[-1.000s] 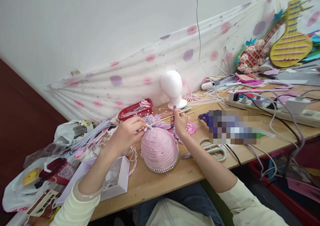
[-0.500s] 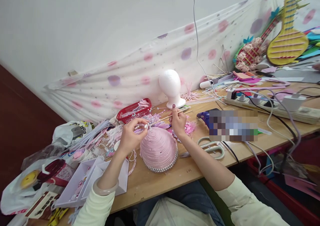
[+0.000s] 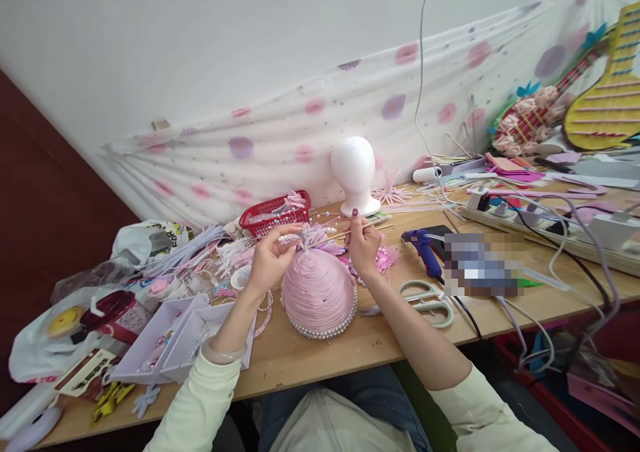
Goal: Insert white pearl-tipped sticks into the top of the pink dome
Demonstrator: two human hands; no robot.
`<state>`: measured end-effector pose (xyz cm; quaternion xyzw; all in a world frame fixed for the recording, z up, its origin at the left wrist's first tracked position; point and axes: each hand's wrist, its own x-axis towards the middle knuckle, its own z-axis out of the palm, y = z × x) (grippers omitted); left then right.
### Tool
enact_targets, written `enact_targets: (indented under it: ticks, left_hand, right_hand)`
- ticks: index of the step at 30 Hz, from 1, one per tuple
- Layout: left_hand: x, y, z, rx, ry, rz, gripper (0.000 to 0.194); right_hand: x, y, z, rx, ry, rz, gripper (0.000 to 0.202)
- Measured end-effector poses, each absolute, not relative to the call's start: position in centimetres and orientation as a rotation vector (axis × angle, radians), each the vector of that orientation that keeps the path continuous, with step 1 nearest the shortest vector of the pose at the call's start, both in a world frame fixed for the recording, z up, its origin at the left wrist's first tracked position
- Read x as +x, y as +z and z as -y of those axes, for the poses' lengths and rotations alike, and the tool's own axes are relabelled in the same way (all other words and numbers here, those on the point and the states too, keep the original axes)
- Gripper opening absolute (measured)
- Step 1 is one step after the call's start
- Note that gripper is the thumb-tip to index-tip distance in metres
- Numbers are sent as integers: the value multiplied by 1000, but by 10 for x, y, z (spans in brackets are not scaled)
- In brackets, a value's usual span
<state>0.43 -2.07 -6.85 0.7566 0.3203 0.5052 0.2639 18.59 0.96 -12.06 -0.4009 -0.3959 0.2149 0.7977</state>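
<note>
While my left hand pinched a small pearl bead string above the ribbed pink pearl-rimmed dome, my right hand pinched a thin wooden stick just right of the dome's top.

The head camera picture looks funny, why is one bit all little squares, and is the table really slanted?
In the head view, the patch of squares beside the glue gun is blurred out on purpose. The table and wall look tilted and stretched by the wide lens. Light is soft and even, without glare.

Ribbed pink dome — matt wooden table
</note>
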Motion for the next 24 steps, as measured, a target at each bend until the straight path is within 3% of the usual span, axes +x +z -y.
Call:
enact_targets:
  ticks: [4, 7, 24]
  left_hand:
    - [4, -82, 22, 2161, 1508, -1031, 38]
    - [4, -92, 21, 2240, 1613, -1132, 32]
    - [20, -91, 1, 2249, 1386, -1388, 14]
  right_hand:
    - [186, -118, -7, -875, 468, 846, 49]
    - [186, -116, -5, -882, 460, 861, 51]
    - [186, -126, 1, -914, 287, 1061, 52]
